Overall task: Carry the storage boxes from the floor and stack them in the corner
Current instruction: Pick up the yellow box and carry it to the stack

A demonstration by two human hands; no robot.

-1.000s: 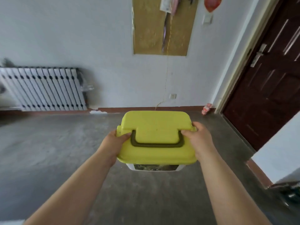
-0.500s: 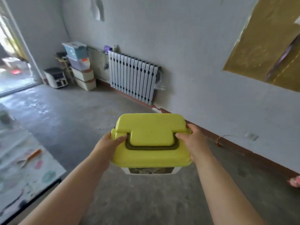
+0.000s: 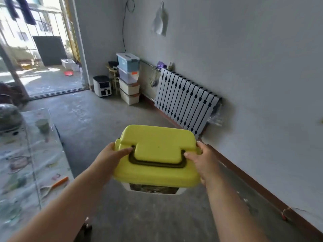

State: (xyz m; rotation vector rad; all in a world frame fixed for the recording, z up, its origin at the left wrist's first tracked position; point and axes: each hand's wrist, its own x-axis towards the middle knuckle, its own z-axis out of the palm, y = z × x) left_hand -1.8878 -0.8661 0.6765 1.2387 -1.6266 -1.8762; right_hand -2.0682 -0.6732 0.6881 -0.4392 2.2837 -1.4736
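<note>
Storage box: a white box [image 3: 153, 190] with a yellow lid [image 3: 157, 147] is held in the air in front of the person, above the floor [image 3: 97, 123] and well apart from the corner.
Handle: a dark handle [image 3: 157, 165] lies flat in its recess on the near side of the lid.
Left hand: the left hand [image 3: 111, 158] clamps the left edge of the lid, thumb on top by the handle's end; the other fingers are hidden under the rim.
Right hand: the right hand [image 3: 204, 163] clamps the right edge the same way, thumb on top.
Stack of boxes: a stack of boxes [image 3: 129, 81] stands in the far corner against the wall, four high, with a blue-lidded one on top and two white ones at the bottom.
Radiator: a white radiator [image 3: 185, 105] hangs on the right wall, between the stack and the held box.
Appliance: a small white appliance [image 3: 102, 86] sits on the floor just left of the stack.
Desk: a desk [image 3: 21, 154] with a patterned cover is at the left, with an orange pencil [image 3: 60, 182] lying on it.
</note>
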